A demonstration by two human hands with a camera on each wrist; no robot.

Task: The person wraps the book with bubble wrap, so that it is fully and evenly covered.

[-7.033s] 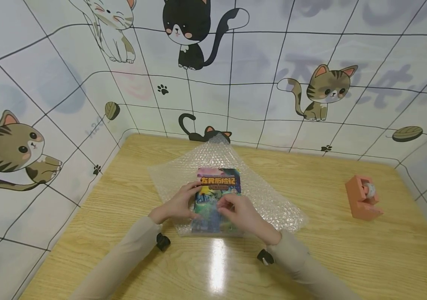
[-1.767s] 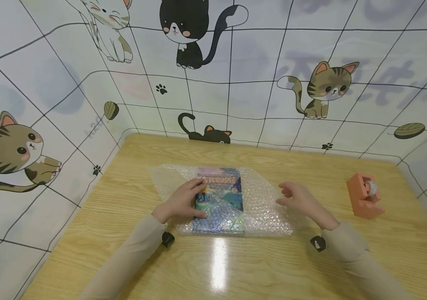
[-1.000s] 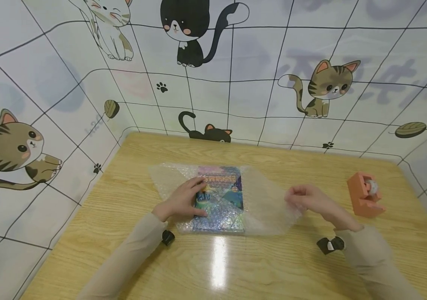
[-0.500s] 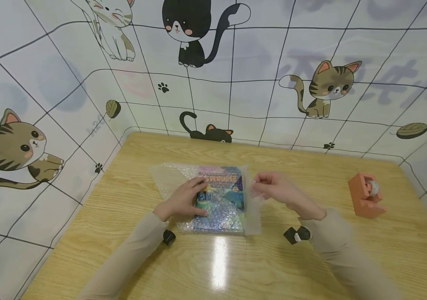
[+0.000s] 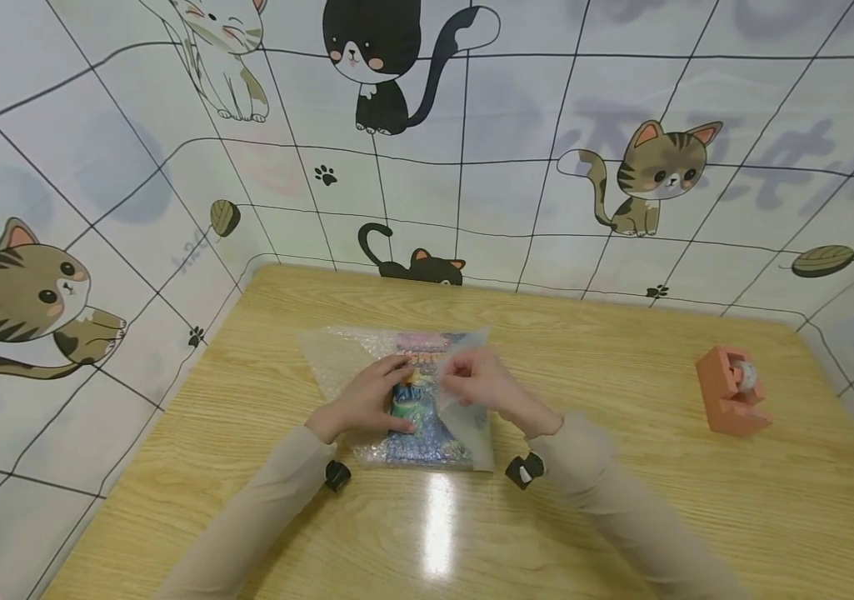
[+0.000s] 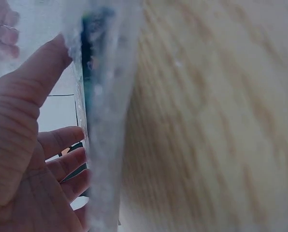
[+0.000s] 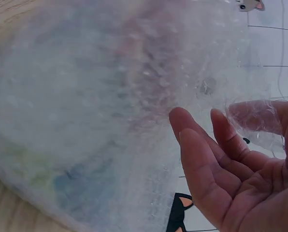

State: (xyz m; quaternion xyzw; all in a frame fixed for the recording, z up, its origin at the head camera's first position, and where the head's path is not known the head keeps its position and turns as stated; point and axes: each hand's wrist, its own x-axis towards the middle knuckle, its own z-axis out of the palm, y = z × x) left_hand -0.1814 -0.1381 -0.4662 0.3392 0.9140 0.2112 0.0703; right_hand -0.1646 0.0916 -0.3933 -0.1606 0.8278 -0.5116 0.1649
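A colourful book (image 5: 421, 440) lies on the table under a layer of clear bubble wrap (image 5: 338, 350). My left hand (image 5: 362, 402) rests on the book's left side, thumb and fingers spread over the wrap. In the left wrist view the thumb (image 6: 35, 72) and fingertips touch the wrapped edge. My right hand (image 5: 488, 385) pinches the right flap of the bubble wrap and holds it raised over the book's right half. Seen from the right wrist, the flap (image 7: 149, 92) stretches from between thumb and fingers, with the cover blurred behind it.
An orange tape dispenser (image 5: 730, 392) with a roll of clear tape stands on the right of the wooden table (image 5: 621, 350). A cat-patterned wall covering (image 5: 516, 200) rises behind the table and along its left side.
The top corner of the bubble wrap was folded down over the book. My right hand then took the right corner and brought it leftward across the cover. My left hand stayed nearly still.
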